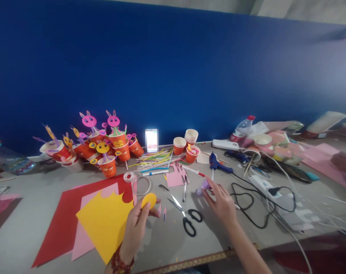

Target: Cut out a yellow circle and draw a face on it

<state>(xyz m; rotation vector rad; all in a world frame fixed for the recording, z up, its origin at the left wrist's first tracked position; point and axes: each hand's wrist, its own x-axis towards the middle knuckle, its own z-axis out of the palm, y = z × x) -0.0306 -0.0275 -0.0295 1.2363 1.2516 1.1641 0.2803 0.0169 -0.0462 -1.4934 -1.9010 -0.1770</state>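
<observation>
My left hand holds a yellow paper disc between thumb and fingers, above the table beside a yellow sheet. Two small pink paper pieces with dark marks are just right of its fingertips. My right hand has its thumb and fingers around a small purple item, near a clear lilac piece. Black-handled scissors lie partly spread between my hands. A pen and a pink cut sheet are behind them.
Red cups with paper figures stand at the left rear. A blue glue gun sits behind my right hand; its cable and a power strip lie to the right. Tape rolls are near the red sheet. Another person's hand is at far right.
</observation>
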